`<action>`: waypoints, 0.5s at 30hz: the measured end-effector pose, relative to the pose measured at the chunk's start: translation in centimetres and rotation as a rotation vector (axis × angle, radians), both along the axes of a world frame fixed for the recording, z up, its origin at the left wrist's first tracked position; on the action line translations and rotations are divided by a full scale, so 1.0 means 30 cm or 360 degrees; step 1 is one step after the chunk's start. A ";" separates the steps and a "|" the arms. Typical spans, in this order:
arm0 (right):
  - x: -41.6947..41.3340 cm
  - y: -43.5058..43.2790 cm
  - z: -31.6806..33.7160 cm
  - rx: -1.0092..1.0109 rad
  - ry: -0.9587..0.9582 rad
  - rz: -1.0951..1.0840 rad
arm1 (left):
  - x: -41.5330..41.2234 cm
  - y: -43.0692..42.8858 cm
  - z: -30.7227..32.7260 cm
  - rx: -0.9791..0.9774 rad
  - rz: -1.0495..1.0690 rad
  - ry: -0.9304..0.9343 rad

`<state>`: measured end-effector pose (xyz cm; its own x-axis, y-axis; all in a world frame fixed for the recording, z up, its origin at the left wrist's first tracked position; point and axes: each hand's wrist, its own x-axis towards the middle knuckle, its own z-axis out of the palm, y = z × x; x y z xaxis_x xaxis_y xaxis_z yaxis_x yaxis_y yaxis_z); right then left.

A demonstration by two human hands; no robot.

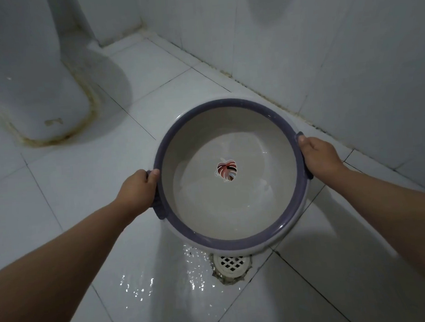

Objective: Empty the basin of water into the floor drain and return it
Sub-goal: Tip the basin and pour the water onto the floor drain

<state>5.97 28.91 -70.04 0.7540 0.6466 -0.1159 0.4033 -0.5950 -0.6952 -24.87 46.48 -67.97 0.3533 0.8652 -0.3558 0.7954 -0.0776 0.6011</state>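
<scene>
While fingers curl shut, left hand (138, 189) and right hand (319, 156) grip basin (235, 209).

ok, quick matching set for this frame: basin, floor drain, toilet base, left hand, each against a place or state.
Things:
1. basin
2. floor drain
3. toilet base
4. left hand

Places or states:
A. upper left, stained edge
B. gripping a rim handle
C. held up, a little water inside
D. wet tiles beside it, below the near rim

Pairs: 1-C, 2-D, 3-A, 4-B

Floor drain (231, 263) far edge hidden behind basin (238, 241) rim; toilet (21, 74) cut off at left edge.
</scene>
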 end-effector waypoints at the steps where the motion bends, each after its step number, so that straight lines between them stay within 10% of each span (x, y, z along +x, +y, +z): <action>1: -0.001 0.000 0.000 -0.0001 -0.0010 0.0004 | 0.000 0.000 0.001 -0.0007 0.0004 0.0001; 15: -0.010 -0.006 0.014 -0.0017 -0.0026 0.0040 | -0.008 -0.009 0.017 -0.0074 -0.0021 0.0001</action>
